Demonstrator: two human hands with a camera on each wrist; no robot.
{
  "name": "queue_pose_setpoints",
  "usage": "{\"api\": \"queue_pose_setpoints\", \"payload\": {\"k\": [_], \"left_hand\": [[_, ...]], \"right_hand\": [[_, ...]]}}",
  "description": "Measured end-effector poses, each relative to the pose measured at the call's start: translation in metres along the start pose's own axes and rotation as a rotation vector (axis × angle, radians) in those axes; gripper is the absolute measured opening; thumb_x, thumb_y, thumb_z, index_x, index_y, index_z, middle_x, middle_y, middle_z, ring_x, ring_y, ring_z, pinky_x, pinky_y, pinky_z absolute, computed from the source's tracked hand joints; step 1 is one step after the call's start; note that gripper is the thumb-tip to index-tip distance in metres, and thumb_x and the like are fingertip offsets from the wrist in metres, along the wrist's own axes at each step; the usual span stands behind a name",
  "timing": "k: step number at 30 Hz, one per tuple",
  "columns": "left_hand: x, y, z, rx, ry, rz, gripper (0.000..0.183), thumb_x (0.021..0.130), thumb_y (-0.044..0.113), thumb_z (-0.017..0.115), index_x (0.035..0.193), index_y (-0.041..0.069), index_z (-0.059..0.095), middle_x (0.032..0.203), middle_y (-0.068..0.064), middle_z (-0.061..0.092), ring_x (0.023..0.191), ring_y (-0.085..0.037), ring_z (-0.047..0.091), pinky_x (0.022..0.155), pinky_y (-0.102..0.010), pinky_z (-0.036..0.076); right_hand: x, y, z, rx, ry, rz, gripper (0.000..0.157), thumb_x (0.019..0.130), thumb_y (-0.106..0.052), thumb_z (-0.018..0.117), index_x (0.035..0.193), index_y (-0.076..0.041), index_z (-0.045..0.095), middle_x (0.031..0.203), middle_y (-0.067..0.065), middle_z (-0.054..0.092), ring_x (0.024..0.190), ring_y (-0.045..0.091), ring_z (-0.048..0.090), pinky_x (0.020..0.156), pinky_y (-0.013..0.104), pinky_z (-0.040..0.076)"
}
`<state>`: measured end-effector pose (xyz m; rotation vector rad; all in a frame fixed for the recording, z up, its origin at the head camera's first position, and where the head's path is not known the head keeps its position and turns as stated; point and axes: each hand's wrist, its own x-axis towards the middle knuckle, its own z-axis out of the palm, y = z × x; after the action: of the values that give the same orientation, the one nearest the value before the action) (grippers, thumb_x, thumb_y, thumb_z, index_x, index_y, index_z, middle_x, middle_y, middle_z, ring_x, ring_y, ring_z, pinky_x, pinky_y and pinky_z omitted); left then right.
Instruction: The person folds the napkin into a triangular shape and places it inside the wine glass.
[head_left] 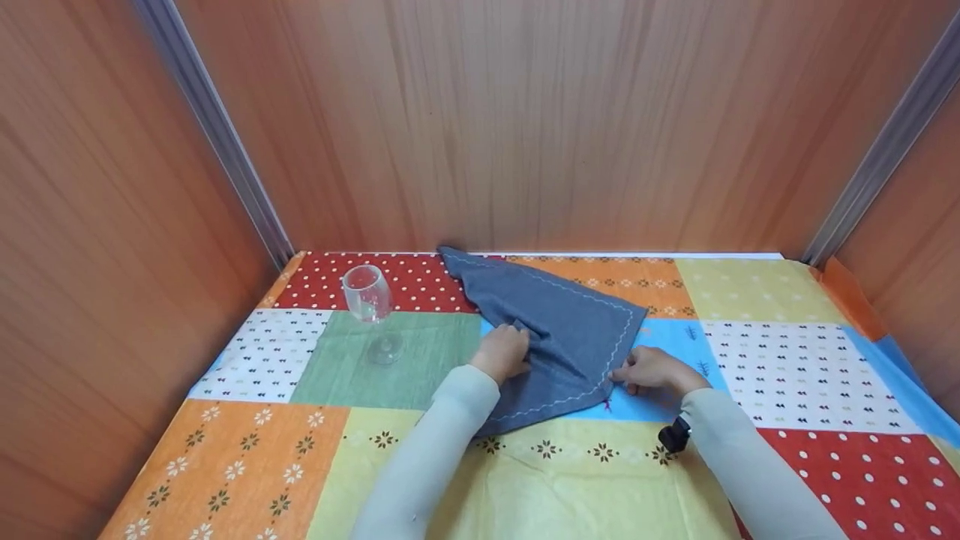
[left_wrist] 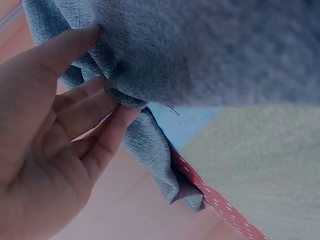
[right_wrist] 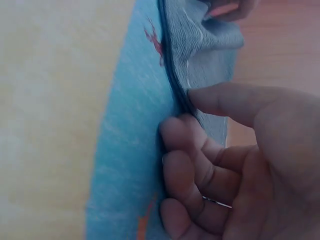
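Note:
A blue-grey cloth napkin (head_left: 570, 311) with pale zigzag stitching along its border lies rumpled on the patchwork tablecloth. My left hand (head_left: 504, 352) grips a bunched fold near its middle; in the left wrist view the napkin (left_wrist: 165, 55) gathers between thumb and fingers. At the lower right corner, my right hand (head_left: 654, 371) pinches the hem. The right wrist view shows that thumb on top of the napkin's edge (right_wrist: 187, 60) with the other fingers (right_wrist: 177, 172) curled below. The napkin's far left corner reaches the back edge of the table.
A clear stemmed glass (head_left: 367, 298) stands upright to the left of the napkin, on the green and red patches. Wooden panels (head_left: 555, 127) enclose the back and both sides of the table. A small black device (head_left: 675, 435) sits at my right wrist.

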<state>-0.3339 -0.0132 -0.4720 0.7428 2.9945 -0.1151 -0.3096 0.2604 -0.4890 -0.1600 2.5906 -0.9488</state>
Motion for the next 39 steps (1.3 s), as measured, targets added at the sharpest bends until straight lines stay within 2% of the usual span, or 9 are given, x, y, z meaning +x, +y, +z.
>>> {"api": "queue_pose_setpoints", "payload": {"k": [6,10,12,15,20,28,34,37,39], "left_hand": [[-0.003,0.010,0.001,-0.013,0.033,-0.039,0.031,0.092,0.026,0.074,0.108,0.000,0.069,0.103,-0.016,0.069,0.098,-0.030,0.067,0.082,-0.040,0.056],[-0.003,0.013,0.000,-0.019,0.052,-0.053,0.023,0.093,0.020,0.073,0.103,0.000,0.070,0.097,-0.015,0.069,0.092,-0.030,0.069,0.078,-0.040,0.057],[-0.003,0.014,0.000,-0.019,0.055,-0.050,0.019,0.094,0.017,0.071,0.100,0.000,0.070,0.094,-0.015,0.069,0.089,-0.029,0.069,0.076,-0.040,0.058],[-0.003,0.015,0.001,-0.014,0.054,-0.041,0.014,0.097,0.014,0.066,0.099,0.000,0.070,0.092,-0.014,0.069,0.087,-0.028,0.069,0.076,-0.039,0.057],[-0.003,0.016,0.001,0.005,0.040,-0.045,0.014,0.098,0.011,0.062,0.101,0.001,0.071,0.095,-0.014,0.069,0.089,-0.027,0.068,0.078,-0.038,0.057],[-0.004,0.016,0.002,-0.039,0.017,-0.054,0.016,0.101,0.009,0.058,0.103,-0.001,0.070,0.094,-0.015,0.069,0.087,-0.027,0.069,0.076,-0.038,0.057],[-0.009,0.019,0.003,0.031,0.055,-0.049,0.015,0.101,0.008,0.057,0.098,0.000,0.071,0.090,-0.014,0.069,0.086,-0.026,0.069,0.074,-0.036,0.058],[-0.010,0.025,0.001,0.066,0.010,-0.069,0.016,0.100,0.009,0.058,0.096,0.002,0.071,0.092,-0.012,0.070,0.088,-0.024,0.068,0.074,-0.034,0.058],[-0.009,0.029,-0.001,0.033,-0.070,-0.112,0.019,0.100,0.016,0.060,0.100,0.002,0.073,0.101,-0.012,0.070,0.095,-0.024,0.067,0.080,-0.036,0.057]], "right_hand": [[0.017,0.006,-0.015,0.054,0.108,0.068,0.030,0.100,-0.030,0.059,0.090,-0.003,0.050,0.071,0.004,0.047,0.060,0.018,0.043,0.058,0.033,0.037],[0.033,0.011,-0.023,0.151,0.189,0.079,0.040,0.102,-0.028,0.056,0.122,0.006,0.050,0.083,0.007,0.047,0.068,0.019,0.044,0.064,0.035,0.039],[0.040,0.013,-0.025,0.231,0.223,0.100,0.040,0.101,-0.027,0.056,0.126,0.004,0.050,0.084,0.006,0.047,0.069,0.018,0.045,0.065,0.036,0.040],[0.047,0.017,-0.027,0.335,0.267,0.144,0.023,0.101,-0.024,0.056,0.099,-0.001,0.053,0.071,0.002,0.045,0.061,0.016,0.046,0.063,0.033,0.043],[0.051,0.020,-0.029,0.394,0.305,0.190,0.040,0.100,-0.021,0.059,0.067,-0.013,0.038,0.059,-0.001,0.046,0.054,0.013,0.049,0.059,0.028,0.049],[0.052,0.021,-0.026,0.336,0.270,0.192,0.046,0.098,-0.019,0.062,0.057,-0.016,0.041,0.049,-0.004,0.035,0.044,0.012,0.036,0.050,0.031,0.038],[0.053,0.021,-0.023,0.256,0.281,0.161,0.046,0.098,-0.020,0.061,0.058,-0.015,0.040,0.050,-0.004,0.034,0.043,0.011,0.033,0.048,0.031,0.036],[0.055,0.020,-0.023,0.217,0.281,0.152,0.043,0.098,-0.020,0.060,0.061,-0.015,0.041,0.052,-0.004,0.034,0.045,0.011,0.033,0.047,0.030,0.035],[0.055,0.020,-0.023,0.211,0.279,0.151,0.039,0.099,-0.019,0.059,0.065,-0.013,0.043,0.053,-0.003,0.035,0.046,0.012,0.036,0.048,0.030,0.036]]}}
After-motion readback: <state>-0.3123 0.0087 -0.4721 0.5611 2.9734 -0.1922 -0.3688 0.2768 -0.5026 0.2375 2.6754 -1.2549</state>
